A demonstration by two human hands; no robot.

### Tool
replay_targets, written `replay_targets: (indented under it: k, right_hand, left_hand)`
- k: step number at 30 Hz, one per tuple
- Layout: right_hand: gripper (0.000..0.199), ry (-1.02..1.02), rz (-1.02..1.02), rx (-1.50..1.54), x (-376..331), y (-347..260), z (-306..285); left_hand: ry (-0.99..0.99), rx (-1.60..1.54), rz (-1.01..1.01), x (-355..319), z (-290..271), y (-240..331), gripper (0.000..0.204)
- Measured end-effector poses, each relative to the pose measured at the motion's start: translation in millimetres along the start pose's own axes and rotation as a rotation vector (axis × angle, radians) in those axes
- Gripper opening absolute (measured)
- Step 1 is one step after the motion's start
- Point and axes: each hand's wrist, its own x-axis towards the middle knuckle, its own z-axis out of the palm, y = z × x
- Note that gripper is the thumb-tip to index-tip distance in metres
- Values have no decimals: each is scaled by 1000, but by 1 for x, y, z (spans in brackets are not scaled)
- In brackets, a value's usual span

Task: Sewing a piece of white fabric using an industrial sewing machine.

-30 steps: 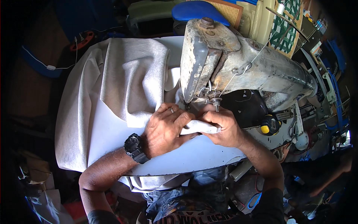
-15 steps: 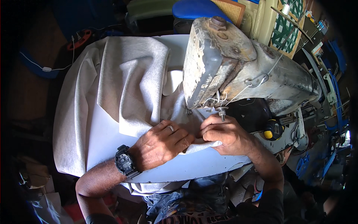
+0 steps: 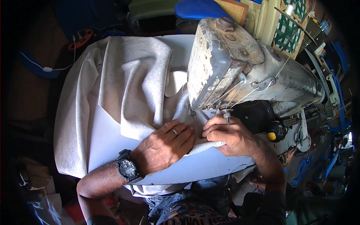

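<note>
A large piece of light grey fabric [image 3: 142, 86] drapes in folds over the pale table and runs under the head of a worn sewing machine [image 3: 228, 63]. My left hand [image 3: 167, 140], with a ring and a black wristwatch on that arm, lies flat on the fabric just left of the machine's needle area. Right of it, my right hand [image 3: 230, 135] pinches the fabric's near edge, fingertips curled under the thread tensioner [image 3: 226, 113]. White thread runs along the machine's side. The needle and foot are mostly hidden behind the machine head.
On the table's right side lie a black and yellow tape measure [image 3: 276, 131] and scissors [image 3: 298, 133]. A thread spool [image 3: 289, 10] stands at the upper right. Behind the machine are a blue padded seat [image 3: 202, 10] and cream cushions. A white cord [image 3: 47, 69] hangs at the left.
The machine's thread lever now stands higher, with the thread pulled straighter. My left hand's fingers lie flatter; my right hand keeps its pinch. The whole view has shifted slightly.
</note>
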Motion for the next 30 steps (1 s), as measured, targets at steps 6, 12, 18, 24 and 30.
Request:
replay_targets:
  k: [6,12,18,24,30]
  right_hand:
    - [30,3,-8,-59,3,3,1]
    - [30,21,-32,-157,5,8,0]
    - [29,44,-48,-207,7,13,3]
    - [28,76,-35,-188,6,18,6]
    - [26,90,-62,-191,9,11,4]
  left_hand:
    - [37,30,-47,1,5,-5,41]
    - [60,31,-73,5,8,-13,38]
    - [99,50,-102,6,11,-18,37]
    - [112,7,-168,10,11,-16,37]
    - [98,48,-79,6,9,-14,39]
